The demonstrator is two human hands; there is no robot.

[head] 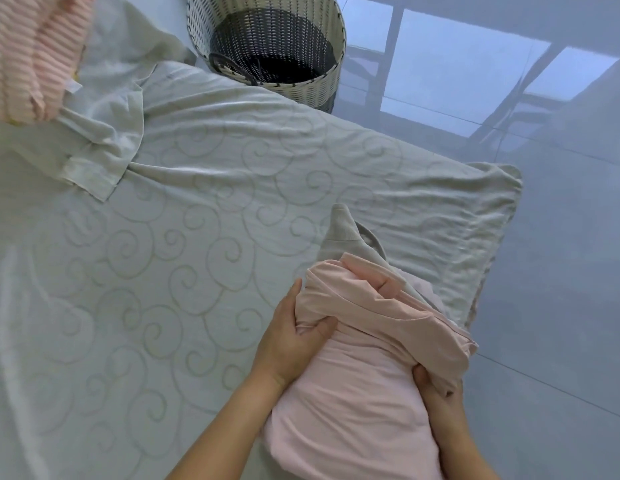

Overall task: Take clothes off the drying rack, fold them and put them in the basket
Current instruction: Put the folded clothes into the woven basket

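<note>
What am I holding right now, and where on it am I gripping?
The folded pink garment, with both hands: the left hand grips its left side, thumb on top; the right hand grips its right edge.

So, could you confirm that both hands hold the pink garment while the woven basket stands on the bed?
Not quite: the head view shows the woven basket standing on the floor beyond the bed, not on it. The left hand and right hand do hold the pink garment.
</note>
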